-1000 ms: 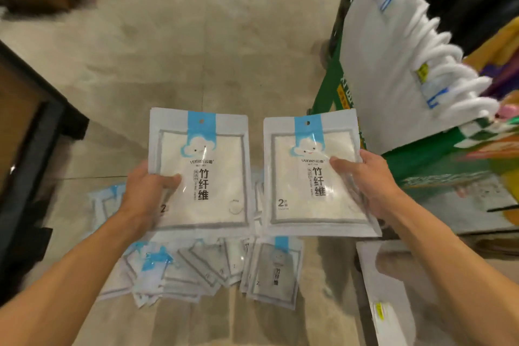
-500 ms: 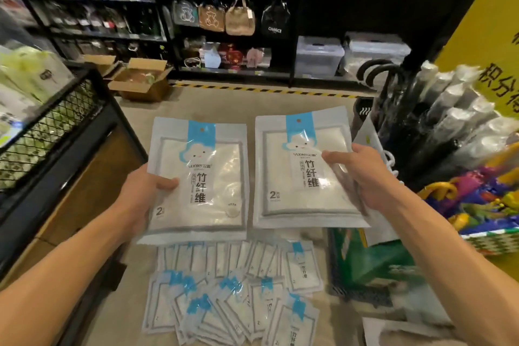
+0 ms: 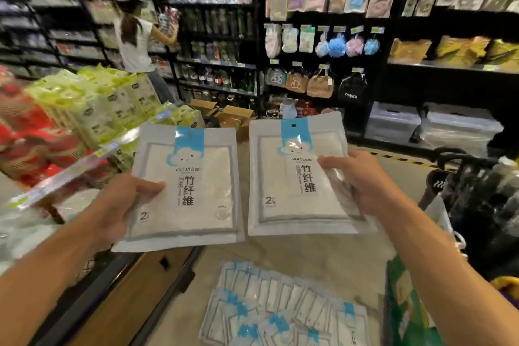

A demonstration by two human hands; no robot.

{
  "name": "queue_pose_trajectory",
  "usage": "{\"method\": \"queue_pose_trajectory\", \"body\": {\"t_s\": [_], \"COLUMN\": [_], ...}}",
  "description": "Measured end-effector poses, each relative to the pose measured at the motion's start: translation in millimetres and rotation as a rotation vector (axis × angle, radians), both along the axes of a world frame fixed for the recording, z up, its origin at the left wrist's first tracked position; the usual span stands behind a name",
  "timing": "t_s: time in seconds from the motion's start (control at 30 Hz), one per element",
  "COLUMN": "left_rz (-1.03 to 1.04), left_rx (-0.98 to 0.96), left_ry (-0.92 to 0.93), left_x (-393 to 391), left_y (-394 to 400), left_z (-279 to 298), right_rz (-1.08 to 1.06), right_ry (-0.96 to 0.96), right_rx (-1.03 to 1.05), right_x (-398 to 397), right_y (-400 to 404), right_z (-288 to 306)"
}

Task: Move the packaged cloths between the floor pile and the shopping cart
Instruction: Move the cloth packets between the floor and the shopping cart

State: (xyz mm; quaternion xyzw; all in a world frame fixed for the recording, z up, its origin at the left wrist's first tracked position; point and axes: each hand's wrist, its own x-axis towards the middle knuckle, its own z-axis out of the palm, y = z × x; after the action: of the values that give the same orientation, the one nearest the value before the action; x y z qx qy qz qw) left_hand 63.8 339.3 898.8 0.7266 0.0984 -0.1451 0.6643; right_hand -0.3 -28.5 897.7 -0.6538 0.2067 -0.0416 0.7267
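I hold two flat packaged cloths upright in front of me, each white with a blue cloud header. My left hand (image 3: 123, 205) grips the left package (image 3: 191, 191) by its left edge, thumb across the front. My right hand (image 3: 362, 180) grips the right package (image 3: 297, 182) by its right edge, thumb on the front. The two packages sit side by side, nearly touching. Below them, the floor pile of the same packages (image 3: 280, 309) lies spread on the concrete. I cannot pick out the shopping cart with certainty.
A display stand (image 3: 92, 109) of green and red packs stands at the left, with a wooden base below. Black store shelves (image 3: 323, 45) fill the back. A person (image 3: 134, 39) stands at a far shelf. A rack with umbrellas (image 3: 477, 191) and a green bag (image 3: 404, 306) are at the right.
My view has swung up from the floor to the shelves. Both hands have kept their packages and lifted them higher, and the floor pile now lies lower in view.
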Motion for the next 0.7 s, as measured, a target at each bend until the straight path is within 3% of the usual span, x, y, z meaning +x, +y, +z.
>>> {"method": "queue_pose_trajectory", "body": {"t_s": [0.37,0.7], "left_rz": [0.355,0.661], "left_rx": [-0.016,-0.003], "left_ry": [-0.108,-0.126], "left_x": [-105.9,-281.1], "left_y": [118.2,145.2], "left_z": [77.5,78.8], "right_rz": [0.281,0.589], "right_ry": [-0.080,-0.070], "right_rx": [0.012,-0.068], "right_x": [3.5,-54.6], "right_y": [122.0,177.2], "right_z": [59.8,74.8]}}
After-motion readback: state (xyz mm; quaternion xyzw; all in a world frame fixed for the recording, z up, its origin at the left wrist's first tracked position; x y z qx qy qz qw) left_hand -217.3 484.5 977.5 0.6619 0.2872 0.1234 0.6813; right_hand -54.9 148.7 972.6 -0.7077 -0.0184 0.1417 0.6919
